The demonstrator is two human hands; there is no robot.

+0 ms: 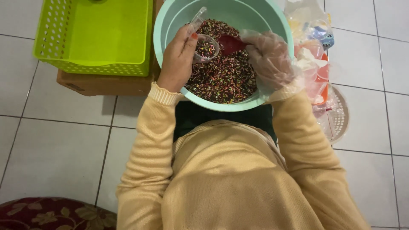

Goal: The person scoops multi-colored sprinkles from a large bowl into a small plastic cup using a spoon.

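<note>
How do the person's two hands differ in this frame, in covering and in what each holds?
The left hand is bare, with a painted thumbnail; the right hand wears a loose clear plastic glove. The left hand holds a small clear cup with a hinged lid, partly filled; the right hand holds a red scoop. Both hands are over the teal bowl of coloured sprinkles, and both sleeves are yellow knit.

left hand (178, 59) curled, right hand (269, 57) gloved
</note>
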